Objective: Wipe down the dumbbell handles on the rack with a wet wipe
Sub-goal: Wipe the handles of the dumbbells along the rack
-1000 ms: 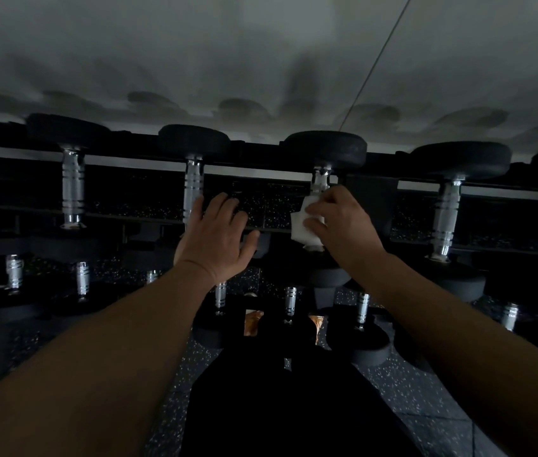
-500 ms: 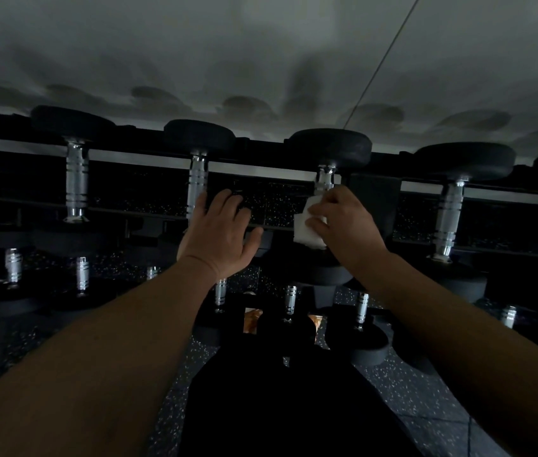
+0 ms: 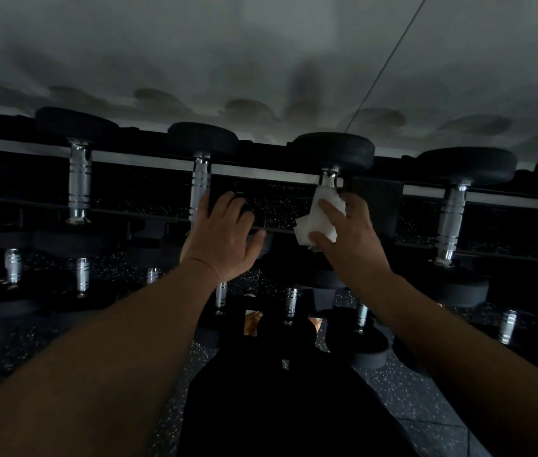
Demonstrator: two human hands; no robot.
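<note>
A dark rack [image 3: 149, 161] holds a top row of black dumbbells with chrome handles. My right hand [image 3: 351, 239] grips a white wet wipe [image 3: 318, 219] wrapped around the handle of the third dumbbell [image 3: 333, 150]; only the top of that handle [image 3: 328, 178] shows above the wipe. My left hand [image 3: 221, 239] is spread flat, fingers apart, holding nothing, just right of the second dumbbell's handle [image 3: 200, 186]. Bare chrome handles stand at the far left [image 3: 79, 186] and at the right [image 3: 452, 219].
A lower rack row carries smaller dumbbells with short chrome handles [image 3: 290, 300]. Speckled black rubber floor [image 3: 403, 387] lies below. A pale wall [image 3: 261, 61] rises behind the rack, crossed by a thin cable [image 3: 386, 61]. My dark clothing [image 3: 287, 407] fills the lower centre.
My right hand has turned and slid up the handle, so more of the wipe shows over my fingers. My left hand stayed spread beside the second handle.
</note>
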